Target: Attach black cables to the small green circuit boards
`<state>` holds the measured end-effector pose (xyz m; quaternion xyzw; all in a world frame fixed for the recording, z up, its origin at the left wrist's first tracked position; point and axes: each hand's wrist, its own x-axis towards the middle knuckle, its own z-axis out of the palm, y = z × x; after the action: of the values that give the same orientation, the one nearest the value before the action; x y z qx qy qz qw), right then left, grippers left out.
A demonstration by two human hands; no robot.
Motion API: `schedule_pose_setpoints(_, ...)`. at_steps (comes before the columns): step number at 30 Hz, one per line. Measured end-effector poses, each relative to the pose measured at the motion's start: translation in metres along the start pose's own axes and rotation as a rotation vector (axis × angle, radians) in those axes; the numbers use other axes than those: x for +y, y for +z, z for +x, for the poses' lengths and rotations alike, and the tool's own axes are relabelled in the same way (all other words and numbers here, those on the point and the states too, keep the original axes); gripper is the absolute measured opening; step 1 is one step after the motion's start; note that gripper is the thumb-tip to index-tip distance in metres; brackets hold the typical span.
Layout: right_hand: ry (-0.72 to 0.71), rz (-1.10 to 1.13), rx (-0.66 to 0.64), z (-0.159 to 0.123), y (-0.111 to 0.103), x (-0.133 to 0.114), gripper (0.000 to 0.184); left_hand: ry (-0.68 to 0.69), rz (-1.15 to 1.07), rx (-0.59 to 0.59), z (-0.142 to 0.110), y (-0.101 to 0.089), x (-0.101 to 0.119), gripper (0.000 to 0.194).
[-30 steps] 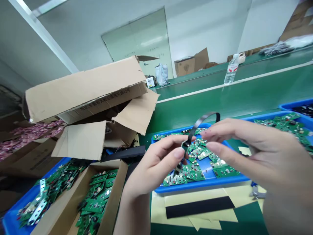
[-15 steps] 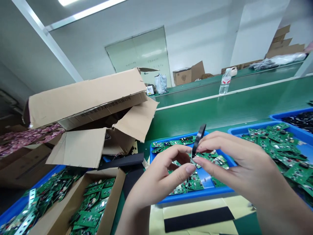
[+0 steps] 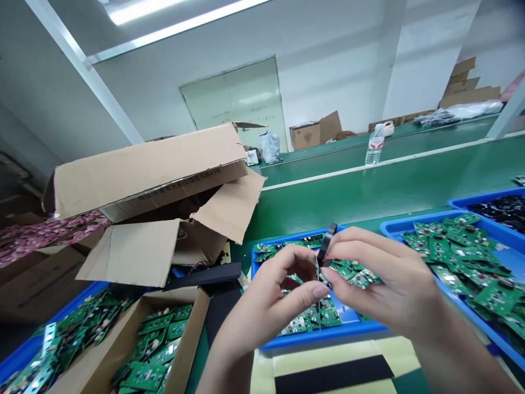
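Left hand (image 3: 262, 293) and right hand (image 3: 381, 290) work close together, fingers curled and nearly meeting, both pinching a narrow black strip (image 3: 327, 244) that stands upright between them. They hover over a blue tray (image 3: 320, 340) of green circuit boards (image 3: 328, 314). Another blue tray (image 3: 410, 221) sits at 3 o'clock, and a cardboard box (image 3: 192, 339) of boards at 8 o'clock.

2 hands (image 3: 381, 279) – 1 black strap (image 3: 327, 244) between them. 4 blue trays (image 3: 320, 336): 3 w/ PCBs (image 3: 451, 251), too many to count, 1 w/ black parts (image 3: 496, 207). 3 ctns – 1 open w/ PCBs, called open ctn (image 3: 192, 334), 1 big torn ctn (image 3: 143, 175), 1 far ctn (image 3: 304, 137). 1 water btl (image 3: 374, 146), 1 black strip (image 3: 334, 375), 1 yellow sheet (image 3: 328, 355).
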<state>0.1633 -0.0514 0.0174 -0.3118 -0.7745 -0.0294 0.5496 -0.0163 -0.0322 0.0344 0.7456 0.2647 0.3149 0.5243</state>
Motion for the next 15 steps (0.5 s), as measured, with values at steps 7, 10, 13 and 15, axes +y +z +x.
schedule_pose_setpoints(7, 0.108, 0.125, -0.101, 0.0, -0.0052, -0.0015, 0.009, 0.022, 0.107, 0.001, -0.0005, -0.0029, 0.002, 0.017)
schedule_pose_setpoints(10, 0.062, 0.127, -0.087, 0.0007, -0.0031, -0.0017, 0.013, 0.016, 0.157, 0.049, -0.0008, -0.0013, 0.0011, 0.019)
schedule_pose_setpoints(13, 0.032, 0.135, -0.087, 0.0014, -0.0003, -0.0029, 0.017, 0.015, 0.194, 0.098, -0.0017, 0.0001, 0.0003, 0.019)
schedule_pose_setpoints(15, 0.031, 0.153, -0.102, 0.0012, 0.0007, -0.0021, 0.017, 0.029, 0.228, 0.113, -0.0019, 0.0004, -0.0006, 0.018)
